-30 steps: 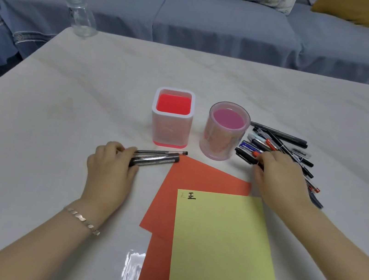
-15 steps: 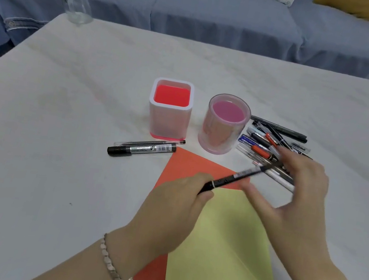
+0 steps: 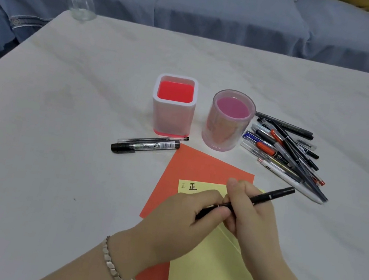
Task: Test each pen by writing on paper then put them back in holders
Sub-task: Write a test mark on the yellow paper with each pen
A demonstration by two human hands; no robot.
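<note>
Pale table (image 3: pixel 61 120) before a blue sofa (image 3: pixel 223 8). Curls the left hand (image 3: pixel 180 221) round the near end of the black pen (image 3: pixel 271 195), pinches its barrel with the right hand (image 3: pixel 250 223), above the yellow paper (image 3: pixel 206 271).

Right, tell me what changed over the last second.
The left hand let go of the marker and thin pen beside the square holder. The right hand took a black pen from the pile. Both hands now grip it over the yellow paper. Everything else stayed put.
</note>
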